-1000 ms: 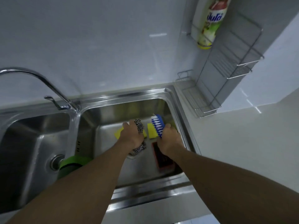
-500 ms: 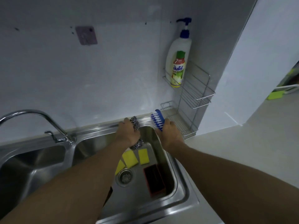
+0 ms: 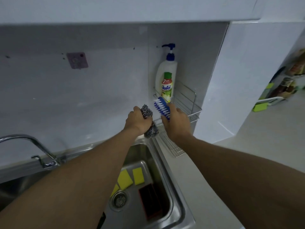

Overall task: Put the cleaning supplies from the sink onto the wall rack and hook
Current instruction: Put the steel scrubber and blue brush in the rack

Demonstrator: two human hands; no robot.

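Observation:
My left hand (image 3: 137,120) is closed on steel wool scourers (image 3: 149,131), held in the air just left of the wire wall rack (image 3: 192,103). My right hand (image 3: 177,123) grips a blue scrub brush (image 3: 161,107) with white bristles, raised in front of the rack's upper shelf. A white dish soap pump bottle (image 3: 165,80) stands on that shelf. Yellow sponges (image 3: 130,178) and a dark red-edged pad (image 3: 151,201) lie in the right sink basin (image 3: 175,207). A purple adhesive hook (image 3: 77,61) sits on the wall at the left.
A chrome faucet (image 3: 38,148) stands at the left between the two basins. The rack's lower shelf (image 3: 173,148) rests near the counter behind the sink. White counter runs to the right, with a green-handled item (image 3: 260,107) and packages at the far right.
Both hands have risen out of the sink with the scourers and the brush and moved up toward the wall rack. The view has tilted upward.

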